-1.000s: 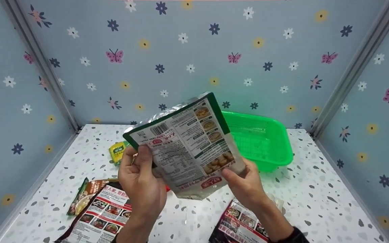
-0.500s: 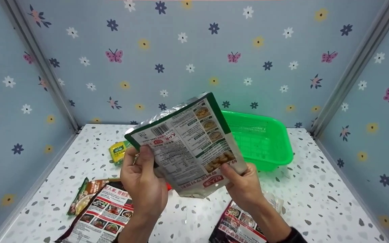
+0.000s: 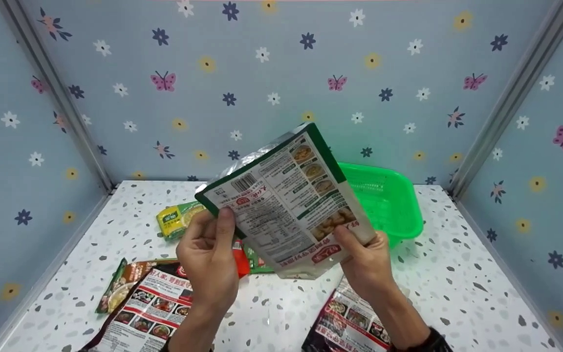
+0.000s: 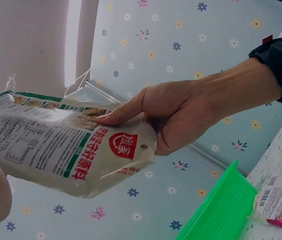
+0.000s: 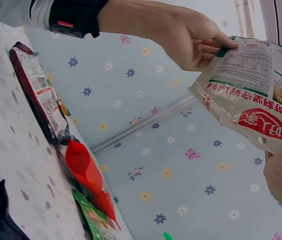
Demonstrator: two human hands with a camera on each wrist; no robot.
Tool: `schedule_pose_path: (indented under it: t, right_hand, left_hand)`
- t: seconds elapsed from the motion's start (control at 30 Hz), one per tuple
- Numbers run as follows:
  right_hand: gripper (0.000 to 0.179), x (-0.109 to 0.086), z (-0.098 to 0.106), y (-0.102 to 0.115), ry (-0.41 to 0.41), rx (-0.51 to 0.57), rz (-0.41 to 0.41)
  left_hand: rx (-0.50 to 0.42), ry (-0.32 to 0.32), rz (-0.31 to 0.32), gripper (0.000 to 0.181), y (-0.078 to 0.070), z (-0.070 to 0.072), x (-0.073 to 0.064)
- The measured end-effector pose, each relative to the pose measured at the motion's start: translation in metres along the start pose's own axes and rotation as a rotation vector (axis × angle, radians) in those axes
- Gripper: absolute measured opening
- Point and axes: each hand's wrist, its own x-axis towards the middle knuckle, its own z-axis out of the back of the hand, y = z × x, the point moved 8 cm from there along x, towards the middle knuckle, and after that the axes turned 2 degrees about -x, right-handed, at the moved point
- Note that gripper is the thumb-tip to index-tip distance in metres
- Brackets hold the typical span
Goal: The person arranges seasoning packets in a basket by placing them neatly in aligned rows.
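Both hands hold up a silver-and-green food pouch (image 3: 286,210), its printed back facing the head camera and its body tilted. My left hand (image 3: 213,259) pinches the pouch's left edge, thumb on the printed side. On the lower right edge my right hand (image 3: 367,259) grips it, with the thumb near a food photo. In the left wrist view the right hand (image 4: 181,110) holds the end of the pouch (image 4: 56,140) with the red logo. The right wrist view shows the left hand (image 5: 191,42) on the opposite edge of the pouch (image 5: 251,85).
A green plastic basket (image 3: 394,205) stands at the back right, partly behind the pouch. Dark-edged packets (image 3: 152,308) lie at the front left, and another packet (image 3: 350,318) at the front right. A yellow-green packet (image 3: 174,220) and a red packet (image 5: 88,170) lie further back.
Both hands have shifted slightly right and up with the pouch, uncovering more of the yellow-green and red packets behind. The grip stays the same.
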Motion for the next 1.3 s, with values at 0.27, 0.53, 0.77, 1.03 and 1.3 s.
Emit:
schedule_pose_path:
  t: [0.27, 0.53, 0.77, 1.03, 1.3]
  right_hand:
    - [0.043, 0.007, 0.033, 0.034, -0.187, -0.111, 0.083]
    - [0.041, 0.004, 0.044, 0.066, -0.224, -0.34, 0.152]
    - [0.024, 0.001, 0.04, 0.08, -0.155, -0.696, 0.173]
    - [0.024, 0.0, 0.022, 0.077, 0.043, -0.916, 0.282]
    - [0.029, -0.003, 0.009, 0.068, 0.248, -0.939, 0.262]
  left_hand:
    - [0.099, 0.029, 0.079, 0.04, 0.012, 0.005, 0.013]
    - [0.129, 0.085, -0.158, 0.042, -0.018, 0.007, 0.017]
    - [0.272, 0.091, -0.304, 0.051, -0.039, 0.01, 0.015]
    - [0.405, 0.215, -0.352, 0.058, -0.04, -0.004, 0.005]
    - [0.567, 0.485, -0.337, 0.068, -0.025, -0.026, -0.008]
